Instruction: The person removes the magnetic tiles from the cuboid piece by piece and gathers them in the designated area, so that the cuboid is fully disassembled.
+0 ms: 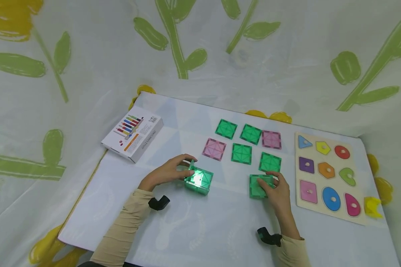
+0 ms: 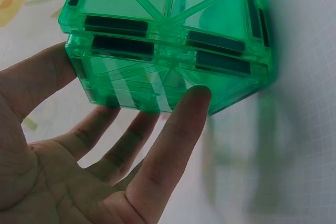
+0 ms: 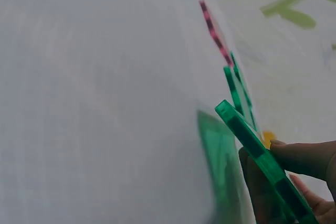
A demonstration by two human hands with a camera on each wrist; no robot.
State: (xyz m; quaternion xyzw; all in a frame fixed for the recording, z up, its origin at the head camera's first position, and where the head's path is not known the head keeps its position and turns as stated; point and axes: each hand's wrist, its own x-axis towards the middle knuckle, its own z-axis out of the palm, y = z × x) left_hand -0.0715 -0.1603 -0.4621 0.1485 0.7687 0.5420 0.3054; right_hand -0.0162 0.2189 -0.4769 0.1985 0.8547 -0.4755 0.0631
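A small box shape built of green translucent magnetic tiles (image 1: 199,180) sits left of the table's middle. My left hand (image 1: 169,171) grips its left side, thumb and fingers spread around the upright tile there. In the left wrist view the box's joined tile edges (image 2: 168,45) show dark magnet strips, with fingertips against its wall. Farther right, my right hand (image 1: 280,193) pinches a single green square magnetic tile (image 1: 258,187) between thumb and fingers. The right wrist view shows that tile (image 3: 257,153) tilted above the table, its green shadow beside it.
Beyond the hands lie several loose green tiles (image 1: 241,153) and two pink tiles (image 1: 214,149). A wooden shape puzzle board (image 1: 315,193) is at the right, with a yellow piece (image 1: 372,207) by its corner. A white toy box (image 1: 133,133) stands at the back left.
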